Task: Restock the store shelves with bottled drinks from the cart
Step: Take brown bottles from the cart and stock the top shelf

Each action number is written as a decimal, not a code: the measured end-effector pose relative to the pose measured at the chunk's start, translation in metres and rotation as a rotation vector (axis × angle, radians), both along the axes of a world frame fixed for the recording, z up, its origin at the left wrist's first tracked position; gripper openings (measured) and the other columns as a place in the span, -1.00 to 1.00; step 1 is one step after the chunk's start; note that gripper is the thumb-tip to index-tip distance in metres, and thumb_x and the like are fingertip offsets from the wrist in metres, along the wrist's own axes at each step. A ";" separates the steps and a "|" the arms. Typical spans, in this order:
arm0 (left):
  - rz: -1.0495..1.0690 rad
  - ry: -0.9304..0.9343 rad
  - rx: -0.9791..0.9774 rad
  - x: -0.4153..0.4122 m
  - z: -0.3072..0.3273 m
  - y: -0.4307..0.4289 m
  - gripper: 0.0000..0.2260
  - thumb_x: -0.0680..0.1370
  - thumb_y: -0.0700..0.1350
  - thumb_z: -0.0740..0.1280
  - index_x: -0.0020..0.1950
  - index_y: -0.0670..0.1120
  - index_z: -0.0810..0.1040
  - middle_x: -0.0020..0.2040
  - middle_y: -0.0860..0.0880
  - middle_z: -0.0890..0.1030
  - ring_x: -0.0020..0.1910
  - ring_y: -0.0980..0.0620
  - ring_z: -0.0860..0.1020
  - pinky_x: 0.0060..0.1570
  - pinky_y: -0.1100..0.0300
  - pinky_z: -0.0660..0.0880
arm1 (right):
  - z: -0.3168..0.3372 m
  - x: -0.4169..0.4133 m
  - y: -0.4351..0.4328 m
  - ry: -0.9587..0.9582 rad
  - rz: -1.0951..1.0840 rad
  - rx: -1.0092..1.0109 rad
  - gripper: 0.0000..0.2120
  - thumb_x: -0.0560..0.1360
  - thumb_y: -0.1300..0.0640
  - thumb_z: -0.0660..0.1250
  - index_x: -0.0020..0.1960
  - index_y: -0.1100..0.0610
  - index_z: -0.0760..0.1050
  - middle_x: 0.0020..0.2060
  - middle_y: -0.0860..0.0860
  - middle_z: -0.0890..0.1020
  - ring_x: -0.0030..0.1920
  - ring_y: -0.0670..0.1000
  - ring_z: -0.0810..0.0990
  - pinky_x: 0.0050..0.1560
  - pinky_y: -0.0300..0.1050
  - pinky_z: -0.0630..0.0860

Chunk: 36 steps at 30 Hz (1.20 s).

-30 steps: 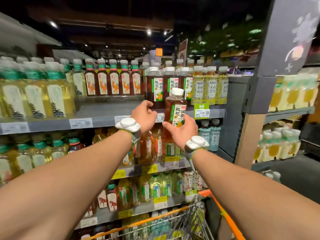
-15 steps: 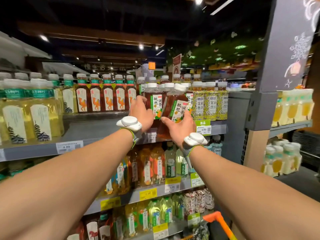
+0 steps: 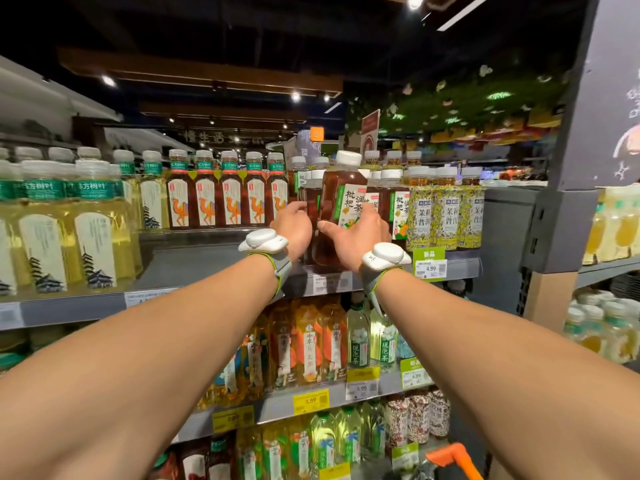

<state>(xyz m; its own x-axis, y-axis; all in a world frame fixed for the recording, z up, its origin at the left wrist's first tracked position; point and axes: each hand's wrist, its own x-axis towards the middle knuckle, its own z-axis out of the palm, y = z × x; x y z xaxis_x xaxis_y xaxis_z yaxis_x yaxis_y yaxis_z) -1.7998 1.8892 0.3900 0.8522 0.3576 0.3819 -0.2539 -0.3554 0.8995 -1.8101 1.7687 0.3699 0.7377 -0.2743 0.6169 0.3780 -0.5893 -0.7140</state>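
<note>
Brown plastic tea bottle with white cap (image 3: 341, 202), tilted above the grey metal top shelf (image 3: 207, 261), is not yet set down: the right hand (image 3: 360, 233) curls its fingers round it, and the left hand (image 3: 294, 226) touches the neighbouring dark bottles (image 3: 313, 199), its grip unclear.

The tea bottle (image 3: 341, 202) is clear glossy plastic, its cap (image 3: 348, 158) smooth white. The shelf (image 3: 194, 261) is matt grey metal. The left wrist tracker (image 3: 263, 240) is smooth plastic on a cloth strap (image 3: 283, 268).

Dim store, brightly lit shelves (image 3: 194, 261)
Ceiling spotlights (image 3: 414, 0) glare overhead; wide-angle bending and slight blur toward the frame's edges.
</note>
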 end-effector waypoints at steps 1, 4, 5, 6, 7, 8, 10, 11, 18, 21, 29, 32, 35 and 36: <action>0.004 0.011 -0.023 0.003 0.000 0.000 -0.64 0.67 -0.20 0.13 0.41 -0.05 0.55 0.34 -0.22 0.58 0.31 -0.31 0.54 0.33 -0.18 0.48 | 0.001 0.001 0.001 -0.001 -0.007 -0.009 -0.16 0.33 -0.28 0.56 0.41 0.19 0.41 0.27 0.13 0.59 0.27 0.23 0.54 0.17 0.02 0.49; 0.004 0.026 -0.089 0.012 -0.004 0.002 -0.66 0.65 -0.19 0.15 0.36 -0.07 0.58 0.34 -0.19 0.58 0.33 -0.29 0.53 0.34 -0.19 0.47 | 0.001 0.003 0.005 -0.017 -0.043 -0.027 -0.17 0.33 -0.26 0.57 0.40 0.20 0.42 0.30 0.12 0.49 0.22 0.23 0.55 0.15 0.02 0.48; -0.008 0.024 -0.115 0.014 -0.006 0.002 -0.67 0.65 -0.19 0.15 0.34 -0.08 0.59 0.34 -0.18 0.59 0.33 -0.29 0.53 0.35 -0.20 0.47 | 0.001 0.004 0.007 -0.019 -0.049 -0.027 -0.18 0.33 -0.25 0.58 0.39 0.20 0.43 0.30 0.12 0.46 0.20 0.23 0.55 0.14 0.02 0.48; -0.023 0.021 -0.138 0.016 -0.008 0.003 -0.68 0.66 -0.19 0.15 0.32 -0.09 0.59 0.34 -0.17 0.59 0.34 -0.28 0.52 0.36 -0.21 0.46 | 0.001 0.005 0.008 -0.021 -0.052 -0.027 -0.19 0.33 -0.24 0.58 0.39 0.20 0.43 0.30 0.12 0.45 0.19 0.24 0.55 0.13 0.03 0.49; -0.034 0.019 -0.163 0.017 -0.009 0.003 -0.69 0.66 -0.19 0.14 0.31 -0.07 0.59 0.34 -0.15 0.58 0.34 -0.27 0.52 0.36 -0.21 0.47 | 0.001 0.007 0.010 -0.023 -0.051 -0.033 -0.20 0.34 -0.23 0.58 0.38 0.20 0.43 0.29 0.12 0.44 0.19 0.24 0.55 0.13 0.04 0.49; -0.041 0.019 -0.197 0.018 -0.010 0.004 -0.69 0.66 -0.19 0.13 0.29 -0.05 0.59 0.34 -0.14 0.59 0.34 -0.26 0.53 0.34 -0.19 0.49 | 0.000 0.008 0.012 -0.027 -0.050 -0.046 -0.21 0.34 -0.22 0.58 0.38 0.20 0.42 0.29 0.12 0.44 0.19 0.24 0.54 0.12 0.05 0.49; -0.061 0.016 -0.275 0.016 -0.012 0.004 -0.70 0.64 -0.20 0.12 0.21 0.01 0.60 0.32 -0.12 0.59 0.29 -0.23 0.56 0.08 -0.07 0.62 | -0.002 0.009 0.016 -0.040 -0.051 -0.080 -0.23 0.34 -0.21 0.58 0.36 0.20 0.42 0.28 0.13 0.45 0.19 0.24 0.54 0.09 0.06 0.50; -0.074 0.013 -0.298 0.016 -0.013 0.003 -0.71 0.64 -0.21 0.12 0.16 0.03 0.59 0.31 -0.11 0.59 0.22 -0.20 0.59 -0.13 0.06 0.60 | -0.003 0.010 0.018 -0.049 -0.053 -0.088 -0.24 0.35 -0.20 0.58 0.35 0.20 0.43 0.27 0.13 0.45 0.18 0.22 0.54 0.07 0.04 0.50; -0.116 0.032 -0.308 0.015 -0.021 0.003 -0.70 0.69 -0.14 0.12 0.34 0.00 0.55 0.05 -0.01 0.60 -0.14 0.00 0.52 -0.20 0.14 0.48 | -0.015 0.018 0.022 -0.076 -0.049 -0.104 -0.23 0.33 -0.15 0.61 0.36 0.21 0.40 0.24 0.14 0.46 0.19 0.19 0.52 0.01 -0.04 0.46; -0.108 0.040 -0.224 0.018 -0.024 0.005 -0.68 0.70 -0.10 0.11 0.41 0.00 0.50 0.10 0.01 0.57 -0.17 0.04 0.50 -0.04 0.00 0.56 | -0.023 0.017 0.025 -0.125 -0.044 -0.076 -0.16 0.28 -0.07 0.66 0.37 0.15 0.29 0.25 0.15 0.50 0.21 0.20 0.53 0.10 0.00 0.50; -0.135 0.050 0.005 0.022 -0.028 0.001 -0.56 0.74 0.03 -0.01 0.60 -0.04 0.29 0.55 -0.06 0.37 0.50 -0.09 0.35 0.51 -0.07 0.28 | -0.030 0.023 0.026 -0.096 -0.076 -0.096 -0.44 0.37 -0.10 0.59 0.12 0.17 0.37 0.05 0.11 0.57 0.03 0.18 0.58 -0.10 -0.02 0.46; -0.157 0.057 0.021 0.024 -0.031 0.001 -0.54 0.74 0.03 0.00 0.64 -0.02 0.21 0.60 -0.05 0.29 0.57 -0.07 0.27 0.56 -0.08 0.22 | -0.032 0.026 0.023 -0.086 -0.037 -0.099 -0.57 0.42 -0.11 0.54 0.02 0.11 0.41 -0.01 0.06 0.56 -0.05 0.13 0.55 -0.17 -0.08 0.37; -0.116 0.022 0.093 0.026 -0.035 0.001 -0.54 0.75 0.03 0.01 0.65 -0.06 0.19 0.61 -0.07 0.28 0.58 -0.08 0.24 0.57 -0.01 0.18 | -0.034 0.026 0.020 -0.099 -0.021 -0.072 -0.65 0.46 -0.12 0.48 -0.01 0.08 0.41 -0.05 0.02 0.54 -0.12 0.08 0.50 -0.18 -0.10 0.34; -0.097 0.014 0.133 0.027 -0.037 0.001 -0.54 0.75 0.03 0.01 0.64 -0.07 0.20 0.61 -0.09 0.28 0.58 -0.10 0.25 0.56 0.03 0.18 | -0.035 0.026 0.019 -0.098 -0.025 -0.071 -0.69 0.49 -0.12 0.44 -0.03 0.06 0.41 -0.06 0.00 0.54 -0.13 0.07 0.50 -0.19 -0.09 0.34</action>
